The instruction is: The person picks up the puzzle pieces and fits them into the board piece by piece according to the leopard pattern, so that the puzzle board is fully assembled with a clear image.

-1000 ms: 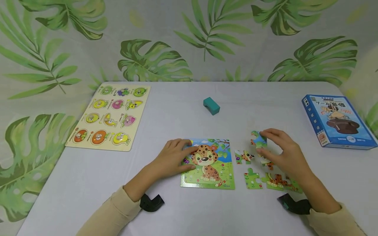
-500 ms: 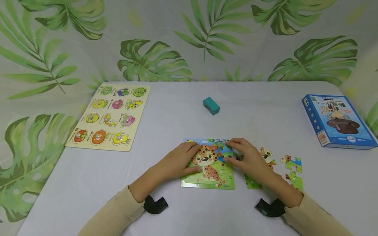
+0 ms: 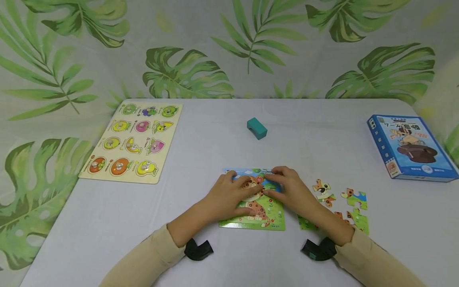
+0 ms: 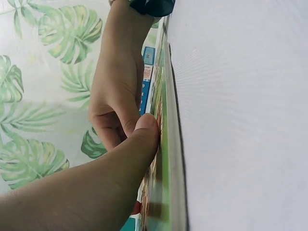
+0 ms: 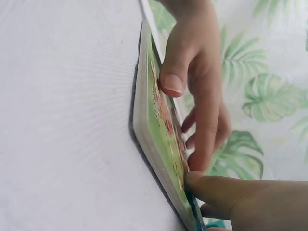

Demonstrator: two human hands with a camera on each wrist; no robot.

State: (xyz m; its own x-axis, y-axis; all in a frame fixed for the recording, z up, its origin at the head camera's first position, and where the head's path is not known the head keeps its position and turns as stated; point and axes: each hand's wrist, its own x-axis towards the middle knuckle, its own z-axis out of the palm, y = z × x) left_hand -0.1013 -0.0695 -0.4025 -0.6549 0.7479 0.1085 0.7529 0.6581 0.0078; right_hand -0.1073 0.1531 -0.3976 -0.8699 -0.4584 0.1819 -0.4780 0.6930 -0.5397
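Observation:
In the head view, a square leopard puzzle board (image 3: 277, 223) lies flat on the table. My left hand (image 3: 223, 200) rests on its left half with spread fingers, one fingertip reaching across the leopard's head. With thumb and fingertips my right hand (image 3: 295, 195) pinches a puzzle piece (image 3: 273, 186) against the upper right of the board; the hand partly hides it. The left wrist view has my left thumb (image 4: 146, 126) on the board surface. Low in the right wrist view, my right hand (image 5: 219, 195) touches the board beside a left fingertip.
Loose puzzle pieces (image 3: 358, 218) lie right of the board, some under my right forearm. Farther back stands a teal block (image 3: 257, 128). A fruit board (image 3: 118, 153) lies at the left, a blue box (image 3: 416, 149) at the right.
My right hand has carried a piece leftward from the loose pieces onto the board's upper right. My left hand has slid rightward over the board, its fingers now near the right hand.

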